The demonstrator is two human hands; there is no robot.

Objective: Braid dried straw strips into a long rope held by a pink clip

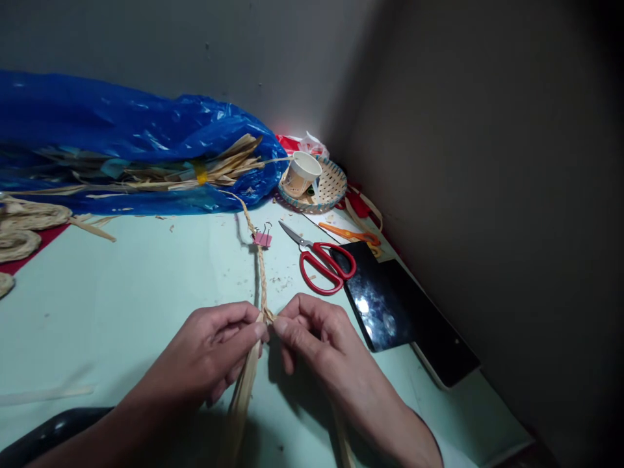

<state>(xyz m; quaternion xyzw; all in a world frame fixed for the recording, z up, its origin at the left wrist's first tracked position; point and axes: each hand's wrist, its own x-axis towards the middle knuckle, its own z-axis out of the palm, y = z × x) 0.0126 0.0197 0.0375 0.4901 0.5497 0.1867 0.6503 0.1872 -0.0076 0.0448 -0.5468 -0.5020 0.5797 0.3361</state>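
Observation:
A thin braid of pale dried plant strips [263,276] runs toward me from a pink binder clip [262,240] on the table. At its near end my left hand [221,351] pinches a flat strip [245,383], which hangs down past the fingers. Close beside it, my right hand [316,335] pinches another strip between thumb and forefinger, and a strip end [344,442] trails below that wrist. The fingertips of both hands almost meet where the strips cross. Beyond the clip the braid curves back toward the blue plastic bag.
Red-handled scissors [324,263] lie right of the braid, near orange scissors [351,233] and two dark flat devices [375,305]. Farther back, a paper cup [302,174] sits in a woven basket [336,185]. The blue bag [146,123] holds dried strips; braided coils [29,224] lie left.

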